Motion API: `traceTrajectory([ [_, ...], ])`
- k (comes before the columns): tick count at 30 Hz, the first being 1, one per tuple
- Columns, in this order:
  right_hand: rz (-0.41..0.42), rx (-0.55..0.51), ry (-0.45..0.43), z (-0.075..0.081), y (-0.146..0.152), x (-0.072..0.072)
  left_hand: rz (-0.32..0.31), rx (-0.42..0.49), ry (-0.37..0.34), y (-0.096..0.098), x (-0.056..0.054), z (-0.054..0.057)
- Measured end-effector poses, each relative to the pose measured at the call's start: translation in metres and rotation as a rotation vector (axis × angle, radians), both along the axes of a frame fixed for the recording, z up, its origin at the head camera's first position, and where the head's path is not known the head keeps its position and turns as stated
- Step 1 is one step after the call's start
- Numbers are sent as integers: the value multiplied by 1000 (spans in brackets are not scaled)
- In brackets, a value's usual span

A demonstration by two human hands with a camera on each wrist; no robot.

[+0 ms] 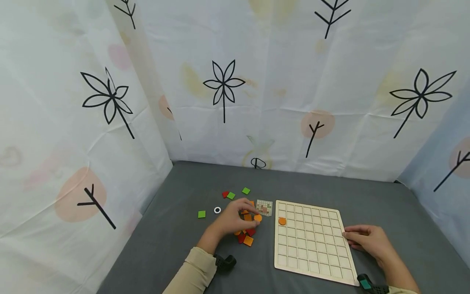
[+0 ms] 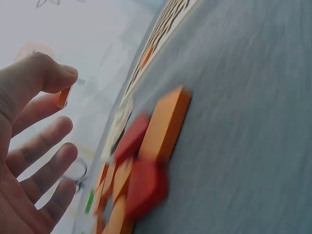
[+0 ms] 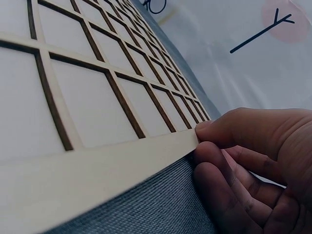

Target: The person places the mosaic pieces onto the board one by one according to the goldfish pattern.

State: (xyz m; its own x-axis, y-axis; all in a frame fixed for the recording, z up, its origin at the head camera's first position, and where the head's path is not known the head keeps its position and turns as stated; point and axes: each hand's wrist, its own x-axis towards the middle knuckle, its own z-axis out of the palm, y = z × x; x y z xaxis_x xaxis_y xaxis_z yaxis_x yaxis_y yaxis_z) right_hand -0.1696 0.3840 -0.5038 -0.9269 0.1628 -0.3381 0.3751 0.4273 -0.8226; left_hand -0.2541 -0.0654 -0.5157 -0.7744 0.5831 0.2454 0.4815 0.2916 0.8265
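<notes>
Thumb and index finger of my left hand pinch an orange disc above a pile of small pieces. In the left wrist view the disc's edge shows between the fingertips, the other fingers spread. Beneath lie orange squares and red pieces, partly covered by the hand. To the right, a pale wooden grid board lies flat, with one orange disc in a cell of its left column. My right hand holds the board's right edge between thumb and index finger.
A small patterned card lies between the pile and the board. Green squares and a white ring-like piece with a dark centre lie to the left on the grey cloth. A printed curtain encloses the table's back and sides.
</notes>
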Motion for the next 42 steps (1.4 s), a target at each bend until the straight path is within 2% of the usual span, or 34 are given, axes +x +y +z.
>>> traceTrajectory([
  [2,0,0,0,0,-1,0,-15,-19,16,9,3,-1],
  [9,3,3,3,2,-3,2,-95,-23,-21,37,13,-3],
  [15,-5,4,-6,1,-2,1,-136,-85,110,57,16,-7],
  [18,-13,2,-7,-1,-2,0,-148,-128,149,63,17,-9],
  [27,-14,-1,-11,0,-2,0,-164,-236,166,70,18,-10],
  [42,-21,5,-6,0,-2,0,-145,-284,157,71,23,-4],
])
